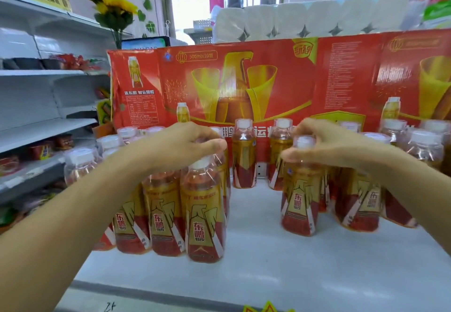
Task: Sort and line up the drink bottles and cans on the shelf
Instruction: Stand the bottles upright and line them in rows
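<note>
**Shelf check: bottles grouped at both sides, middle unfinished**

Far left, other shelves point(48, 126) carry small tubs, blurred and outside the job. On the white shelf point(256, 258) a left group of bottles point(166, 214) stands close together, labels facing forward, the front ones in a roughly even row. The left hand point(180, 143) sits on top of this group, fingers curled down over the cap and neck of a bottle just behind the front bottle point(203, 211); it appears to grip it, though the held bottle is largely hidden by the hand.

In the middle, two lone bottles point(244, 155) stand at the back against the red carton point(244, 79), apart from each other and from both groups, with bare shelf in front of them.

To the right, the right hand point(324, 140) is curled around the neck of the near right bottle point(301, 189), thumb in front. A right group of bottles point(380, 184) runs behind and beside it (spacing looser than on the left).

Judgement: partly done. Both groups are formed; the centre gap remains to be filled and the back pair brought into line. No cans are visible.
</note>
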A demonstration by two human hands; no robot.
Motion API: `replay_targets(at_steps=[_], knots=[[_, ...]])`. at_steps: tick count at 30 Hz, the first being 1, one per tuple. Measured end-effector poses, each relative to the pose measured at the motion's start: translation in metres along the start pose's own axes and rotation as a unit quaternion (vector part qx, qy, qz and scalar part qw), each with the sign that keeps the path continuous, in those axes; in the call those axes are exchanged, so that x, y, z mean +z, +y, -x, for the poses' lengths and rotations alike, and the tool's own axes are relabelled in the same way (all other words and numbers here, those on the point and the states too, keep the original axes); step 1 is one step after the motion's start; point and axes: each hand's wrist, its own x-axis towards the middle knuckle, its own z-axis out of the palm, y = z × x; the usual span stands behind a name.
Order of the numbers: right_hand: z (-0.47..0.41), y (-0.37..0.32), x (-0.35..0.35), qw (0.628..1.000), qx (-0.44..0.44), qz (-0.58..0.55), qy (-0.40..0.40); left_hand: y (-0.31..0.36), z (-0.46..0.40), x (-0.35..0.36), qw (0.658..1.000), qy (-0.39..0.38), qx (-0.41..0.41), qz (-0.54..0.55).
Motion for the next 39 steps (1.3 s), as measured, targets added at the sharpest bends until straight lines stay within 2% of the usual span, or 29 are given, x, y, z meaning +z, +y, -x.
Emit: replay_targets(at_steps=[3, 5, 8, 10, 12, 15, 17, 20, 23, 30, 39], knots=[[-0.026, -0.039, -0.015, 0.994, -0.077, 0.035, 0.066, -0.004, -0.001, 0.003, 1.000, 0.017, 0.013, -0.005], [-0.063, -0.065, -0.011, 0.987, -0.097, 0.101, 0.079, -0.005, -0.001, 0.004, 0.999, 0.027, 0.022, -0.004], [-0.122, -0.083, 0.016, 0.972, -0.050, 0.229, 0.033, -0.006, -0.001, 0.003, 0.999, 0.019, 0.037, 0.002], [-0.150, -0.082, 0.040, 0.963, -0.013, 0.270, -0.010, -0.008, -0.004, -0.003, 0.998, 0.021, 0.052, 0.005], [-0.164, -0.079, 0.054, 0.956, -0.010, 0.293, -0.015, -0.012, -0.011, -0.013, 0.997, 0.042, 0.065, 0.004], [-0.170, -0.078, 0.048, 0.968, -0.003, 0.246, -0.052, -0.019, -0.034, -0.028, 0.997, 0.047, 0.058, -0.033], [-0.168, -0.074, 0.036, 0.983, 0.003, 0.163, -0.086, -0.023, -0.054, -0.032, 0.997, 0.014, 0.037, -0.065], [-0.156, -0.068, 0.020, 0.984, -0.037, 0.129, -0.114, -0.023, -0.082, -0.028, 0.989, -0.053, 0.028, -0.137], [-0.145, -0.063, 0.013, 0.983, -0.069, 0.096, -0.139, -0.023, -0.100, -0.026, 0.978, -0.082, 0.035, -0.186], [-0.134, -0.060, 0.012, 0.980, -0.109, 0.084, -0.146, -0.028, -0.106, -0.027, 0.978, -0.081, 0.050, -0.188], [-0.125, -0.070, 0.016, 0.978, -0.112, 0.087, -0.150, -0.032, -0.107, -0.025, 0.981, -0.066, 0.047, -0.175]])
